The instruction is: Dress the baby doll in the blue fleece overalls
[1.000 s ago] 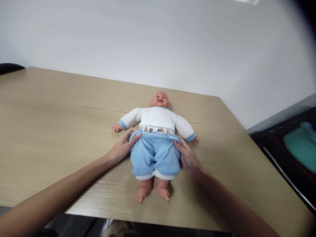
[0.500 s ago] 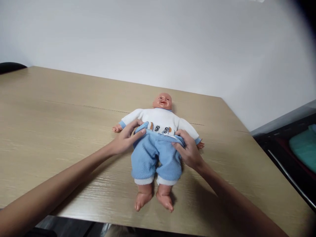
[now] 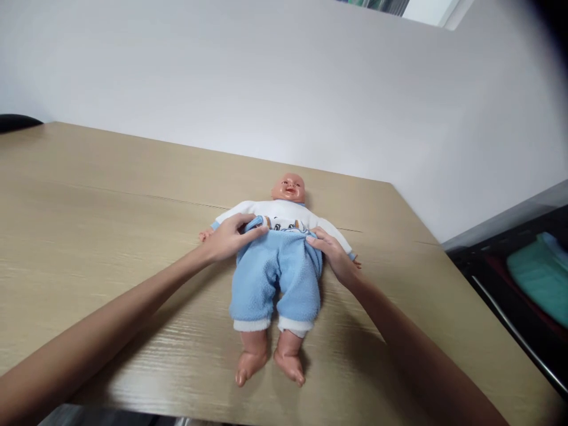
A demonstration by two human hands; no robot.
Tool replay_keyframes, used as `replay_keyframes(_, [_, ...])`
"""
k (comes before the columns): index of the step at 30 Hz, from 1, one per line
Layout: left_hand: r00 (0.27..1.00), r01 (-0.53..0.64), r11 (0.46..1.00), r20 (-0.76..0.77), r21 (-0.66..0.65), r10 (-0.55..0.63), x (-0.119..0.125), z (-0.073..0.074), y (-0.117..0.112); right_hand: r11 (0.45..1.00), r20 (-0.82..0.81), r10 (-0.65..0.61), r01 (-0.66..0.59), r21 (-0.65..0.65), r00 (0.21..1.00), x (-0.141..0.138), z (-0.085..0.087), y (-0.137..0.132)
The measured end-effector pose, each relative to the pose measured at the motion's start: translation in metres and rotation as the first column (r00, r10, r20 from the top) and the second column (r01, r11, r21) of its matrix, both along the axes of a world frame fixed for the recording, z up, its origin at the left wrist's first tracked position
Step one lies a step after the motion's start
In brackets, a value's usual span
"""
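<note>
Pale wall behind, a wooden table (image 3: pixel 89 195) below. At the left, the left hand (image 3: pixel 228 239) is curled shut on the waistband of the blue trousers (image 3: pixel 277 278), thumb over the cloth. Mid-table, the doll (image 3: pixel 288 189) is laid on its back, feet nearest the camera. At the other hip, the right hand (image 3: pixel 331 254) is pinched on the same band. An even pull from both sides looks best, so the band is seated level. A green cloth (image 3: pixel 539 278) is seen far right.
</note>
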State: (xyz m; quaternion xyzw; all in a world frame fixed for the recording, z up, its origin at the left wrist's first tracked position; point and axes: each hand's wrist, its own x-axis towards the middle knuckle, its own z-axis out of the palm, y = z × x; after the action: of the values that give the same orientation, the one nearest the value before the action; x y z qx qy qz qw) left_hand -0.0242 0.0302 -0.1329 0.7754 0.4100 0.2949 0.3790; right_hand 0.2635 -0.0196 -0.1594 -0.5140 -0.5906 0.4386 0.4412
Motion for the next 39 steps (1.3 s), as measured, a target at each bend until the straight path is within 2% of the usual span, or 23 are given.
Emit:
replay_keyframes(2, [0.998,0.015,1.0,-0.067,-0.017,-0.016,-0.001,0.008,0.006,1.0,-0.005,0.027,-0.027,0.007,1.0,-0.002,0.005,0.002])
replay_keyframes(6, [0.985,0.097,0.981,-0.123,-0.167,-0.118,-0.01,0.025,0.016,0.995,-0.113,0.083,-0.088,-0.038,0.99,-0.003,0.007,0.01])
replay_keyframes(10, [0.988,0.155,0.966,0.005,-0.209,-0.157,-0.011,0.025,0.021,0.992,-0.216,0.109,-0.121,-0.045,0.97,0.001,0.0,0.02])
replay_keyframes(13, [0.982,0.153,0.96,0.141,-0.235,-0.122,-0.006,0.012,0.02,0.996,-0.082,0.091,-0.091,0.004,0.992,0.006,-0.009,0.021])
replay_keyframes(15, [0.986,0.094,0.964,0.161,-0.25,-0.054,-0.005,-0.001,0.018,0.999,0.049,0.052,-0.053,0.007,0.997,0.01,-0.018,0.017])
replay_keyframes(17, [0.988,0.022,0.97,0.152,-0.242,0.016,-0.007,-0.015,0.016,0.999,0.085,0.03,-0.029,-0.012,0.996,0.013,-0.027,0.012])
replay_keyframes(18, [0.985,0.005,0.97,0.168,-0.242,0.037,-0.008,-0.022,0.015,0.999,0.055,0.022,-0.02,-0.027,0.998,0.012,-0.032,0.01])
replay_keyframes(20, [0.958,0.031,0.955,0.282,-0.297,0.057,-0.008,-0.036,0.014,0.998,-0.107,-0.029,0.022,-0.066,0.994,0.008,-0.04,0.006])
replay_keyframes(23, [0.861,0.105,0.884,0.486,-0.456,0.148,-0.002,-0.052,0.014,0.981,-0.435,-0.148,0.077,-0.176,0.888,-0.006,-0.047,0.008])
replay_keyframes(25, [0.822,0.147,0.846,0.539,-0.512,0.184,0.002,-0.058,0.016,0.968,-0.535,-0.199,0.08,-0.237,0.821,-0.012,-0.049,0.011])
replay_keyframes(26, [0.814,0.172,0.842,0.555,-0.511,0.17,0.002,-0.059,0.017,0.966,-0.542,-0.201,0.073,-0.249,0.816,-0.012,-0.049,0.012])
replay_keyframes(27, [0.813,0.198,0.847,0.565,-0.493,0.138,0.0,-0.058,0.019,0.967,-0.529,-0.195,0.071,-0.246,0.826,-0.01,-0.049,0.013])
replay_keyframes(29, [0.845,0.219,0.877,0.532,-0.428,0.048,-0.009,-0.054,0.023,0.981,-0.427,-0.125,0.048,-0.188,0.896,0.0,-0.048,0.011])
replay_keyframes(31, [0.918,0.195,0.917,0.394,-0.348,-0.046,-0.024,-0.047,0.026,0.998,-0.199,-0.003,-0.011,-0.07,0.98,0.014,-0.046,0.007])
replay_keyframes(32, [0.946,0.19,0.933,0.31,-0.306,-0.091,-0.032,-0.043,0.027,0.999,-0.058,0.05,-0.051,0.0,0.997,0.021,-0.045,0.003])
replay_keyframes(35, [0.959,0.256,0.94,0.183,-0.224,-0.218,-0.047,-0.034,0.029,0.971,0.253,0.092,-0.143,0.191,0.963,0.031,-0.041,-0.008])
replay_keyframes(37, [0.945,0.307,0.931,0.179,-0.198,-0.274,-0.048,-0.032,0.027,0.956,0.298,0.042,-0.125,0.265,0.954,0.027,-0.042,-0.014])
replay_keyframes(39, [0.942,0.311,0.927,0.2,-0.209,-0.271,-0.043,-0.034,0.024,0.967,0.215,-0.005,-0.049,0.248,0.977,0.018,-0.045,-0.018])
